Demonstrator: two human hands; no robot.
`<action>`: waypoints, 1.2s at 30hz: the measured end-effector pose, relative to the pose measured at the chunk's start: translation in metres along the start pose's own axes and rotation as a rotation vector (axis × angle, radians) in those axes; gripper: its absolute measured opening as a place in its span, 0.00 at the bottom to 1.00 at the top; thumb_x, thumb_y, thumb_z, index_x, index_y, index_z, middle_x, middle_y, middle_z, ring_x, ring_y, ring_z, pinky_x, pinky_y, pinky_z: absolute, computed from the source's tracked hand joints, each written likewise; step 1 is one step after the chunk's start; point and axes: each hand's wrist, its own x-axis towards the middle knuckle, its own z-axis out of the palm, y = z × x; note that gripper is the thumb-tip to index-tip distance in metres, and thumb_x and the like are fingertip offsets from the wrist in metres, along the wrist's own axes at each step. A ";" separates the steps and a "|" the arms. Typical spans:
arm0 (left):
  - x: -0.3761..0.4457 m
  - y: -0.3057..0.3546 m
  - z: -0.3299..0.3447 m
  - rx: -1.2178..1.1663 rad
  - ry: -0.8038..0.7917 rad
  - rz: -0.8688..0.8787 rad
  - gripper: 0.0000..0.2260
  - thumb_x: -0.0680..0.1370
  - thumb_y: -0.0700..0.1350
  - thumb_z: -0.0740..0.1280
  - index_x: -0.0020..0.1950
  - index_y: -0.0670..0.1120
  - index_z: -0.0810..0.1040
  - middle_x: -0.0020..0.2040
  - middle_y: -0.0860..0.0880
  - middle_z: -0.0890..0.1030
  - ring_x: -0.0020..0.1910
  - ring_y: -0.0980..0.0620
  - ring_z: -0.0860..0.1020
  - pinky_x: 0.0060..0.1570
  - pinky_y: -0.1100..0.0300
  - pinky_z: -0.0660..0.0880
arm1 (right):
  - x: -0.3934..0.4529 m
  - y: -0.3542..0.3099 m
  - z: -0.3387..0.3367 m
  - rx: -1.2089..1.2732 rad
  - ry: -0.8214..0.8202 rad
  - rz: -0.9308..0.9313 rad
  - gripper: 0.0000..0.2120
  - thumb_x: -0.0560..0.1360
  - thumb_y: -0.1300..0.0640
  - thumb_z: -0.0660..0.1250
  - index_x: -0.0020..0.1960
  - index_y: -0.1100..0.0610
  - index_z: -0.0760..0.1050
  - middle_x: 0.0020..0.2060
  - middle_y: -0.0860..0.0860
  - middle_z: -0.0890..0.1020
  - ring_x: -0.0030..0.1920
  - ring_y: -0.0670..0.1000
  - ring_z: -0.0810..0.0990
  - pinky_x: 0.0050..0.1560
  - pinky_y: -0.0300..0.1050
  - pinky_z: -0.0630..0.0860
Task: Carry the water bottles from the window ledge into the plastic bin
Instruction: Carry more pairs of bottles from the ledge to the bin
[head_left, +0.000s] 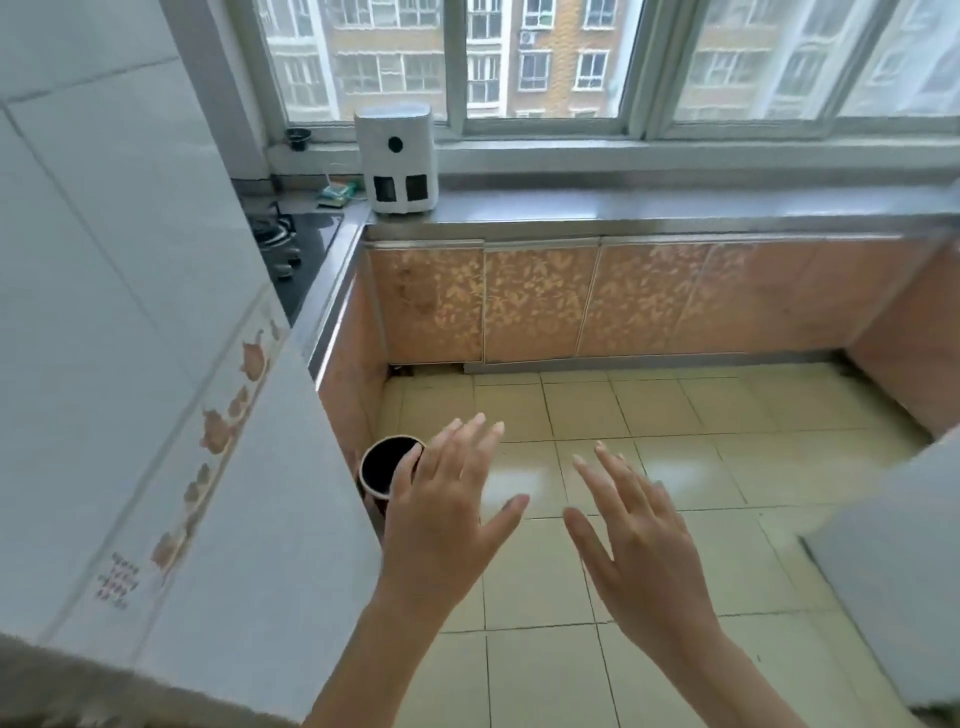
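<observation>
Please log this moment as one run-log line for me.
left hand: open, empty | right hand: open, empty | water bottles: none visible | plastic bin: not identifiable | counter: white appliance

Floor, centre and right of frame: bare tile, open passage. Left hand and right hand, lower centre: both spread flat, apart, clear air between. Bin, just left of left hand, beside wall corner. Surface, upper frame: bare run right of white appliance. Stove, upper left.
</observation>
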 end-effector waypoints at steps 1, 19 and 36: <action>0.016 0.002 0.010 -0.020 -0.011 0.034 0.28 0.76 0.62 0.62 0.72 0.50 0.72 0.72 0.51 0.74 0.72 0.50 0.70 0.67 0.46 0.70 | 0.009 0.008 -0.003 -0.012 0.022 0.035 0.25 0.79 0.40 0.48 0.71 0.49 0.65 0.72 0.49 0.69 0.71 0.51 0.64 0.69 0.58 0.65; 0.301 0.140 0.198 -0.176 -0.083 0.421 0.29 0.75 0.64 0.60 0.72 0.50 0.73 0.70 0.52 0.75 0.70 0.49 0.73 0.65 0.48 0.71 | 0.175 0.245 -0.040 -0.099 0.188 0.432 0.27 0.78 0.39 0.49 0.72 0.49 0.66 0.72 0.50 0.68 0.71 0.52 0.65 0.69 0.57 0.66; 0.553 0.253 0.358 -0.215 -0.112 0.509 0.29 0.74 0.63 0.61 0.72 0.51 0.73 0.70 0.54 0.75 0.70 0.51 0.73 0.64 0.53 0.68 | 0.368 0.462 -0.075 -0.130 0.215 0.534 0.27 0.77 0.40 0.51 0.73 0.48 0.65 0.73 0.49 0.66 0.69 0.51 0.68 0.65 0.55 0.70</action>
